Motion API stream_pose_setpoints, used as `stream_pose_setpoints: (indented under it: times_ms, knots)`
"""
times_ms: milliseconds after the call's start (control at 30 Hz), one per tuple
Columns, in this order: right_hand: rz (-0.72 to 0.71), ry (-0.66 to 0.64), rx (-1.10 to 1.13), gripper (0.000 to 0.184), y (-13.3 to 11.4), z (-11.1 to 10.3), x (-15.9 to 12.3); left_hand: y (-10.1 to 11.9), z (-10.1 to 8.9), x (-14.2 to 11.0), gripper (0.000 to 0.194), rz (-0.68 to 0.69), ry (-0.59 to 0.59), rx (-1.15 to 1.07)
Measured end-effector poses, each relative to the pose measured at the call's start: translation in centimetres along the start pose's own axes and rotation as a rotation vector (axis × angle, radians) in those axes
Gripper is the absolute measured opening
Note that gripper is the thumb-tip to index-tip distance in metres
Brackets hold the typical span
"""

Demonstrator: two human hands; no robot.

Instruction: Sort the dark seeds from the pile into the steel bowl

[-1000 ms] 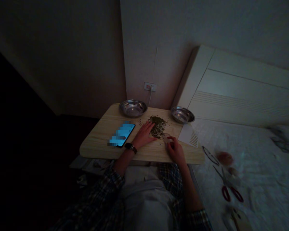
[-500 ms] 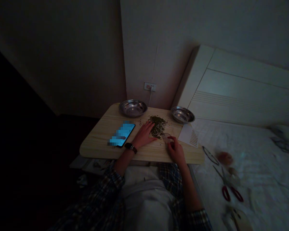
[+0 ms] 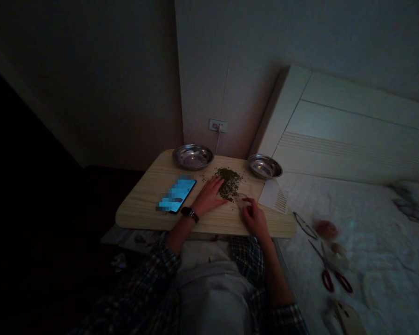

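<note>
A pile of small dark green bits [image 3: 229, 180] lies on a light wooden tabletop [image 3: 150, 204]. My left hand [image 3: 209, 196] rests flat beside the pile's left edge, fingers stretched out and touching it; a watch is on that wrist. Just below and right of the pile, my right hand [image 3: 253, 216] has its fingers curled round a small pale, see-through object [image 3: 242, 200]. The dim light keeps me from naming that object.
A phone [image 3: 178, 194] with a lit screen lies left of my left hand. Two steel bowls stand at the table's back, one left [image 3: 192, 156], one right [image 3: 264, 166]. White paper [image 3: 275, 197] lies at the right edge. Red-handled scissors [image 3: 330, 271] lie on the bed.
</note>
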State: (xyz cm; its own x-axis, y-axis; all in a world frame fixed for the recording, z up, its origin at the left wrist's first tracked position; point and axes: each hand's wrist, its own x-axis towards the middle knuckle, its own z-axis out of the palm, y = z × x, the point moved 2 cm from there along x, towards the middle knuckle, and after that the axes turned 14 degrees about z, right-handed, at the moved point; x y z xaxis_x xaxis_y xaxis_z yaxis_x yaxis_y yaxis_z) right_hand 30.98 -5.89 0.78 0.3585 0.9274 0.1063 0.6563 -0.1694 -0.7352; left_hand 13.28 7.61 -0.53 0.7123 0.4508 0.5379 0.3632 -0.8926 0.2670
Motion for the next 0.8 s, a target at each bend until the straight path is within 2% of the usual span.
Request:
stream_pose_setpoints:
  times_ms: [800]
  knots:
    - [0.001,0.005,-0.005,0.032,-0.17,-0.1,-0.13,0.28,-0.27,-0.01,0.081,-0.005,-0.011,-0.013]
